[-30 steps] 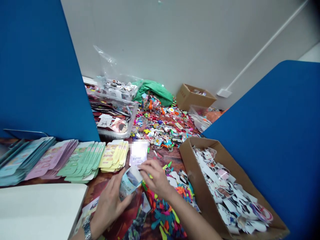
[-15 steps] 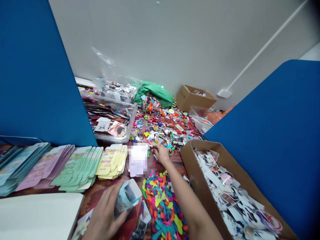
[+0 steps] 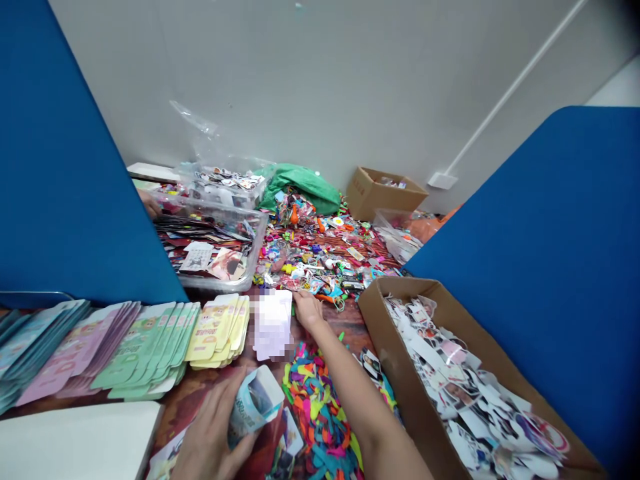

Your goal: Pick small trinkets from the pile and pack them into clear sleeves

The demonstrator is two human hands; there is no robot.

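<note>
Left hand point(image 3: 207, 433) grasps an open-topped blue carton point(image 3: 246, 410), fingers and thumb wrapped about its sides; the carton tilts, its mouth facing up, above the near part of the table point(image 3: 350, 319). Right hand point(image 3: 309, 311) reaches to the near edge of a heap of small trinkets point(image 3: 320, 257); whether its fingers grip anything cannot be told. Just left of this hand lies a pale purple stack point(image 3: 274, 327), partly pixelated. Beneath the right forearm spread bright, multicoloured pieces point(image 3: 320, 407), beside a cardboard box point(image 3: 393, 347) of paper cut-outs point(image 3: 465, 393).
</note>
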